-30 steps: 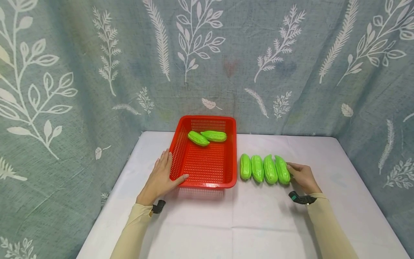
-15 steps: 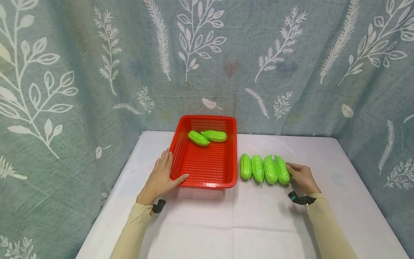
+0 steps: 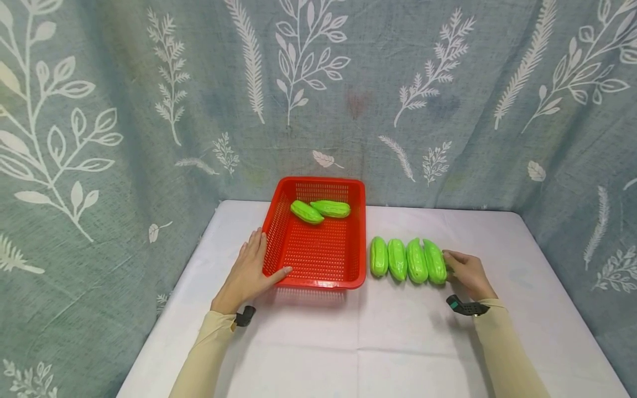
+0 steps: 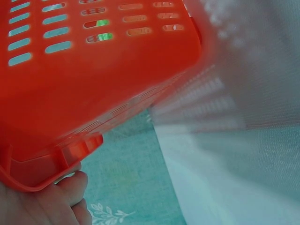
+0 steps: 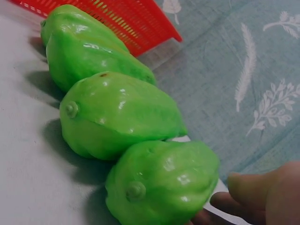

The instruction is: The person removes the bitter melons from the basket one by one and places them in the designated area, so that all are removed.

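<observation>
A red plastic basket [image 3: 318,243] with slotted walls stands on the table. Inside, towards its back, lie two green, ridged bitter melons, one slanting on the left [image 3: 307,212] and one nearly level [image 3: 330,208]. My left hand [image 3: 245,273] rests on the basket's front left corner, fingers straight along the side and thumb over the front rim. Several more bitter melons lie side by side to the right of the basket. My right hand [image 3: 468,273] is at the right side of the end bitter melon [image 3: 435,262], fingertips right by its skin; the thumb [image 5: 248,187] shows apart from it.
A white cloth [image 3: 398,342] covers the table. Close behind the basket hangs a grey-green curtain [image 3: 368,149] printed with white leaves, which also runs along both sides. A dark band with a small device [image 3: 466,305] sits on the right wrist, another device [image 3: 245,316] on the left.
</observation>
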A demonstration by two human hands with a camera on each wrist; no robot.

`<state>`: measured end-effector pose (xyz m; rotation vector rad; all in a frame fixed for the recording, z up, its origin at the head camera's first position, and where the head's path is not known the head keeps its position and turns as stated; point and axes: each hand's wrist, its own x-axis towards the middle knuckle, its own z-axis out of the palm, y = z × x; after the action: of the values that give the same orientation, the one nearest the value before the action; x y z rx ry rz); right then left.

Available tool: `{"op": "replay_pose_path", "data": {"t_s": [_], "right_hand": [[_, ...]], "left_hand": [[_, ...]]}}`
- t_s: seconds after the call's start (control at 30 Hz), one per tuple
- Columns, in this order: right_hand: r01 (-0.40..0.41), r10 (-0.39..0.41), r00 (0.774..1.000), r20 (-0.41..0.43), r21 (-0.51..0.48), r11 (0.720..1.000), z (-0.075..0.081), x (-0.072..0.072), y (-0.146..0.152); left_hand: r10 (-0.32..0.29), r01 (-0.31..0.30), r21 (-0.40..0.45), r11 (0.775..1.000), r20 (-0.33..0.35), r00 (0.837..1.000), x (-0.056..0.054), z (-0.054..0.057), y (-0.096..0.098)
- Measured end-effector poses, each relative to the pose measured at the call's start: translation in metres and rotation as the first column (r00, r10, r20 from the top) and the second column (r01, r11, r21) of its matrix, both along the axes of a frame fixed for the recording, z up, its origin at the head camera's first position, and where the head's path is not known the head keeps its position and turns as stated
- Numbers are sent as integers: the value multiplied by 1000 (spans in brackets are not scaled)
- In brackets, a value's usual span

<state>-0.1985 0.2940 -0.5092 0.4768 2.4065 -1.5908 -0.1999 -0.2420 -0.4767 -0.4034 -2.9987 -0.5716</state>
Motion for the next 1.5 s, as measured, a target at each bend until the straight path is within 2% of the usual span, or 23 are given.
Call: {"op": "replay_pose_path", "data": {"t_s": [0.27, 0.47, 0.77, 0.93, 1.13, 1.37, 1.5], "right_hand": [[19, -19, 999, -30, -16, 1000, 5, 2, 6], [52, -50, 991, -121, 13, 999, 15, 4, 8], [96, -84, 961, -263, 33, 995, 34, -4, -10], [57, -49, 927, -372, 11, 998, 53, -4, -29], [-36, 38, 882, -470, 14, 999, 78, -1, -55], [-133, 125, 840, -528, 23, 991, 101, 0, -86], [-167, 159, 834, -529, 34, 985, 111, -4, -104]], "left_hand": [[-1, 1, -4, 1000, 0, 1000, 1, 2, 0], [-5, 5, -18, 1000, -1, 1000, 1, 3, 2], [-20, 19, -51, 998, -12, 1000, 2, 8, 3], [-28, 27, -64, 998, -21, 999, 1, 8, 3], [-34, 31, -81, 996, -35, 999, 1, 6, 3], [-30, 29, -83, 996, -19, 999, 3, 7, 3], [-28, 26, -91, 995, -20, 999, 2, 7, 3]]}}
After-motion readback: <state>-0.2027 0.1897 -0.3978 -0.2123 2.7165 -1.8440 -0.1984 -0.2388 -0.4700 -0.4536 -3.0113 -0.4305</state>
